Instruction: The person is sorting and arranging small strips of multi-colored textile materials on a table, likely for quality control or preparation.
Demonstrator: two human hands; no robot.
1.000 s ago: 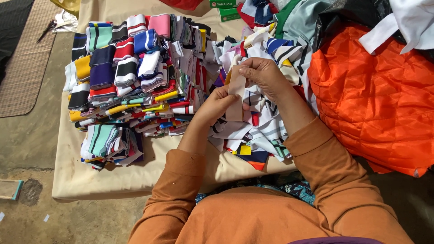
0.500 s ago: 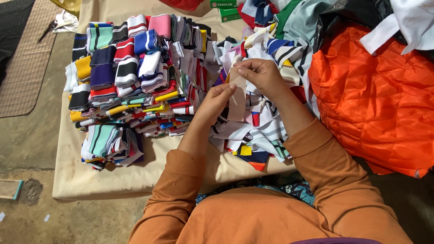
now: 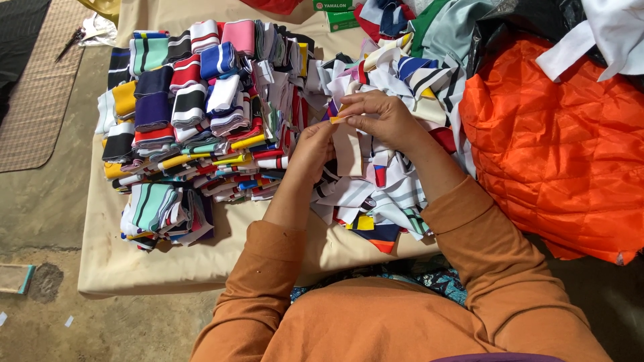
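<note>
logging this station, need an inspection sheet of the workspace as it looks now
surface: beige cloth over a low board on a concrete floor
job's things: pale strip pinched by both hands; loose strips under them
clutter: folded striped stacks at left; orange bag at right; green box at the top
grippers: left hand and right hand both grip the strip
cables: nothing seen
surroundings: mat, scissors on the floor

On the worktop (image 3: 134, 268) the stacked folded bands (image 3: 194, 114) lie left, the loose heap of strips (image 3: 382, 194) sits just right beside them, and the quilted bundle (image 3: 563, 147) lies far right.
</note>
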